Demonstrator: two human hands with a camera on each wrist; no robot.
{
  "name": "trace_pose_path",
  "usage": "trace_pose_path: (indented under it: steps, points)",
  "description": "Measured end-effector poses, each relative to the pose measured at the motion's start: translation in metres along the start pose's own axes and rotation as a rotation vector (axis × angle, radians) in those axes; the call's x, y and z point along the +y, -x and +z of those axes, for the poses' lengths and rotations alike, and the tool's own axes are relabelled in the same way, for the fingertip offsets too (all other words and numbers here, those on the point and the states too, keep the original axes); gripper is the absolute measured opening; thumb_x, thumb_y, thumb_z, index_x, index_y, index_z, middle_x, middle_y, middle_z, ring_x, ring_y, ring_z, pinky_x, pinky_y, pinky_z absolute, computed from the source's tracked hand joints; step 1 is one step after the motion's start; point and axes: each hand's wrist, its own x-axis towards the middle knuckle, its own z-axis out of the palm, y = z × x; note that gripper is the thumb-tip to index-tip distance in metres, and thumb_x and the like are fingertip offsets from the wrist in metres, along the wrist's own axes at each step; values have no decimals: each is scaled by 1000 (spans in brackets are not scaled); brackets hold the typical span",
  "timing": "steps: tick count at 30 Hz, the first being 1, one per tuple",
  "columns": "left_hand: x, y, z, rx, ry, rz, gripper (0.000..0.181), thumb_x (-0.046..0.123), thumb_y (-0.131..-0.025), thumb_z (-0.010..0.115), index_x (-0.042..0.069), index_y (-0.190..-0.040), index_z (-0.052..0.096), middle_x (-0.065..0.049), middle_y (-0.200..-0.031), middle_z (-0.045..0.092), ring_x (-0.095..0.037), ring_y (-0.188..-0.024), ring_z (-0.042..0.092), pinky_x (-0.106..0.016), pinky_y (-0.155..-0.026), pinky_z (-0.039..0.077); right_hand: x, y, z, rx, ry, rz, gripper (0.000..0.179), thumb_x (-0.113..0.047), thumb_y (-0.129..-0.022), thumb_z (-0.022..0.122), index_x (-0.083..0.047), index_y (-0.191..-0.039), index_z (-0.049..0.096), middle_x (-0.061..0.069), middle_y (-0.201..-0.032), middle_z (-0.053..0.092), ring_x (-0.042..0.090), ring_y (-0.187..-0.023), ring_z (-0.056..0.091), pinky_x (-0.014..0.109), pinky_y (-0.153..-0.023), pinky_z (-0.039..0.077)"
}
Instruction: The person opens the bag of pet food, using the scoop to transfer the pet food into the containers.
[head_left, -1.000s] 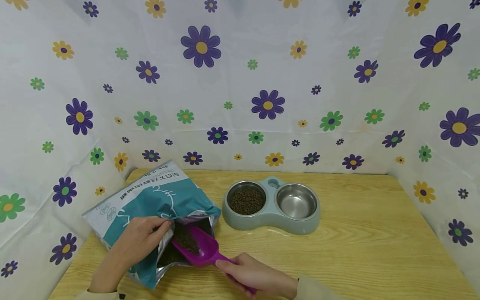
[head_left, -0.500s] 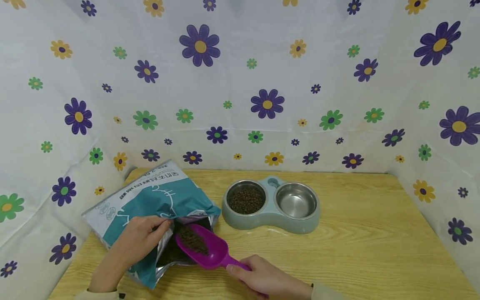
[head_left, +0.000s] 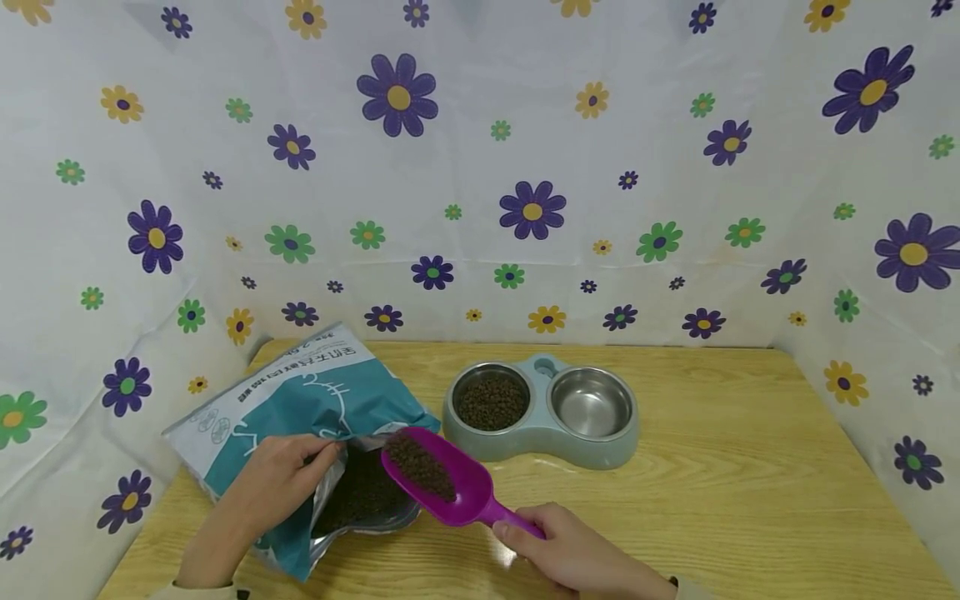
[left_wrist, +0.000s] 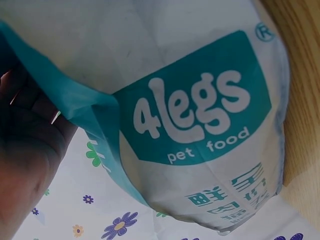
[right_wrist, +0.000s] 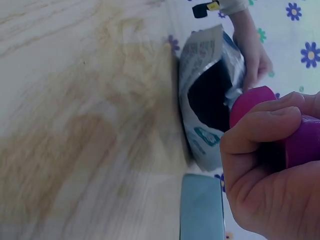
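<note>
A teal and white pet food bag lies at the left of the table with its mouth facing me, brown kibble showing inside. My left hand pinches the upper edge of that mouth and holds it up. In my right hand is the handle of a magenta scoop, gripped with curled fingers. Brown kibble lies along the scoop's trough, which overlaps the right side of the bag's mouth in the head view. The left wrist view shows the bag's printed side close up.
A pale blue double feeder stands behind and right of the scoop. Its left steel bowl has kibble in it; the right steel bowl shows bare metal. Flower-printed cloth walls the wooden table at the back and sides.
The right hand has drawn the loaded scoop back out of the bag, to the right and upward. The left hand has kept its place on the bag's edge.
</note>
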Motion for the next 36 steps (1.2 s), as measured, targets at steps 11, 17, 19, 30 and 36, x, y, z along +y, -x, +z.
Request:
trace_pose_path:
  steps: [11,17,19,30,36]
  points:
    - [-2,1,0,24,6,37,49,6,-95,69,28,-60,44,19,-60,31,7,-50,30,-18,-48,32,-1,25,-51,51,-10,45,47,-45,-107,51,-2,-89,54,-7,-53,41,3,-38,33,21,-37,31]
    - [-2,2,-1,16,7,34,49,5,-95,69,28,-60,45,19,-60,31,7,-50,29,-18,-48,31,4,40,-88,126,38,84,47,-46,-107,50,0,-102,57,-5,-56,41,6,-40,33,20,-37,31]
    - [-3,1,0,14,5,30,49,5,-95,69,28,-59,44,19,-60,31,7,-49,29,-18,-48,31,4,46,-101,155,65,110,47,-47,-107,50,-1,-103,58,-5,-56,41,7,-40,32,19,-37,31]
    - [-3,0,1,2,2,17,46,6,-95,69,29,-60,49,19,-59,34,6,-50,31,-19,-48,33,-7,73,-154,237,135,253,49,-49,-106,50,-2,-96,60,-7,-52,38,6,-40,28,20,-39,31]
    - [-2,-1,2,9,14,22,49,5,-95,69,27,-59,44,19,-60,30,7,-49,30,-18,-48,31,-10,76,-163,270,210,302,52,-51,-105,51,-1,-100,64,-7,-50,37,6,-39,29,20,-39,30]
